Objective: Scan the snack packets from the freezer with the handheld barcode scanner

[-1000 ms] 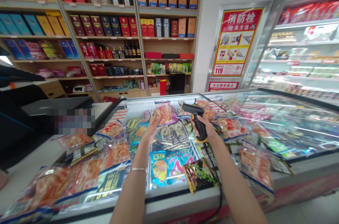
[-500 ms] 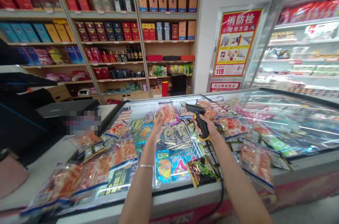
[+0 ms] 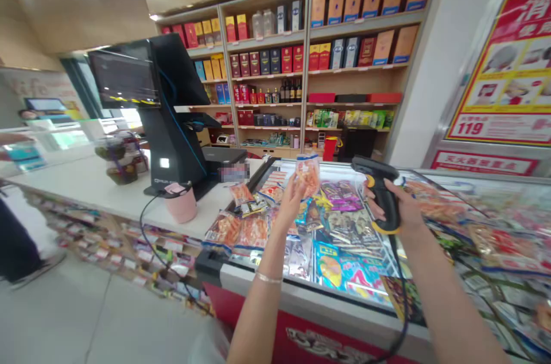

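Observation:
My left hand (image 3: 293,198) is closed on the edge of a clear snack packet (image 3: 308,173) with orange contents and a blue top band, raised above the freezer. In my right hand (image 3: 398,206) is a black and yellow barcode scanner (image 3: 384,192), its head tilted toward the left and its cable hanging down. Similar orange snack packets (image 3: 252,231) lie on the left part of the freezer's glass. Beneath my hands, colourful packets (image 3: 330,265) fill the chest freezer (image 3: 344,326). More clear packets (image 3: 501,243) are piled on the right, partly behind my right arm.
On the white counter (image 3: 86,189) at left stand a checkout terminal (image 3: 172,123), a pink bin (image 3: 183,206) and a potted plant (image 3: 121,160). A cable droops over the counter front. Shelves of boxes (image 3: 269,62) line the back wall. Another person (image 3: 21,226) is at the far left edge.
The view has swung left, bringing the terminal and counter into sight. My left hand has lifted the snack packet higher. The scanner stays in my right hand.

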`<state>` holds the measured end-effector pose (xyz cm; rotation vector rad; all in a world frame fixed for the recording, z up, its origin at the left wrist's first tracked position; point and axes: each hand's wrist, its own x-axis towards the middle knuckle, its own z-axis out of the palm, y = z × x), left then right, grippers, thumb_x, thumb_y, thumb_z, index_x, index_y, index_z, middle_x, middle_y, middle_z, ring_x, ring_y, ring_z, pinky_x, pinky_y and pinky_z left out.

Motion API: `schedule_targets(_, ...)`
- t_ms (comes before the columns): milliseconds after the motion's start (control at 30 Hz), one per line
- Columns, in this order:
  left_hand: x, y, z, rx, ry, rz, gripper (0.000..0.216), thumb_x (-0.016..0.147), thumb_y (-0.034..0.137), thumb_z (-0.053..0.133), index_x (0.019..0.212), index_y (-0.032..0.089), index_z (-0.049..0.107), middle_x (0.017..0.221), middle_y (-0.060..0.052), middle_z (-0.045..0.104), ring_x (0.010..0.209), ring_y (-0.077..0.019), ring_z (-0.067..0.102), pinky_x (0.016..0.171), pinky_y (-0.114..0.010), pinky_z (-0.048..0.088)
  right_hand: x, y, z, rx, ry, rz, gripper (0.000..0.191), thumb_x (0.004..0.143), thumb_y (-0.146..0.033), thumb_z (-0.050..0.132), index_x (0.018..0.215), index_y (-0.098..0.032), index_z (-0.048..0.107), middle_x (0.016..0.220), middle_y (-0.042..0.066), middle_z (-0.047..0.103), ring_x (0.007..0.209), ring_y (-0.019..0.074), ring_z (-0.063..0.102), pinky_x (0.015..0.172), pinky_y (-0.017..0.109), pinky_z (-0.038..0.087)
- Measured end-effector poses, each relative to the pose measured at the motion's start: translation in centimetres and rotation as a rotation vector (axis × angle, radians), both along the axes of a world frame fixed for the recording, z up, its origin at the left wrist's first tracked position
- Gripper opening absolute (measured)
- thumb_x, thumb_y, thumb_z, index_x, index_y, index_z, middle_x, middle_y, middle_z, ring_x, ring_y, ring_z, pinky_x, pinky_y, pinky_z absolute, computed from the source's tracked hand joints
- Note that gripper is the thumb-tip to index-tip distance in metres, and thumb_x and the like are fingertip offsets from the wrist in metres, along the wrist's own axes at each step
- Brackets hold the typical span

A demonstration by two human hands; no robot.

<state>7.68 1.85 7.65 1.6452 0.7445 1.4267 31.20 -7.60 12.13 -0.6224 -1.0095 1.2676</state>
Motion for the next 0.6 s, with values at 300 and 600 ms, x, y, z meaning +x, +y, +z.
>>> schedule_targets(300,-8.9,0.6,-1.1,0.204,0.215,0.401,0.056,0.094,0.041,0.037,0.145,0.021,0.025,0.146,-0.012,0.040,0.136,-0.0214,0.036,0.112,-0.039,0.028,-10.3,7.5,-4.3,0.056,0.116,0.227,0.030,0.077,-0.045,0.062,0.087,-0.017,0.058,0.069,0.000,0.049,0.039,0.0080,0.037,0.031,0.020,0.035)
schedule_targets(600,-9.0,0.5,-8.1,0.406,0.813,0.867,0.055,0.087,0.034,0.050,0.140,0.023,0.040,0.147,-0.014,0.037,0.134,-0.0297,0.036,0.109,-0.053,0.031,-13.1,11.1,-11.9,-0.102,0.204,0.227,0.029,0.076,-0.043,0.067,0.084,-0.017,0.058,0.064,-0.001,0.050,0.039,0.0075,0.039,0.032,0.017,0.035)
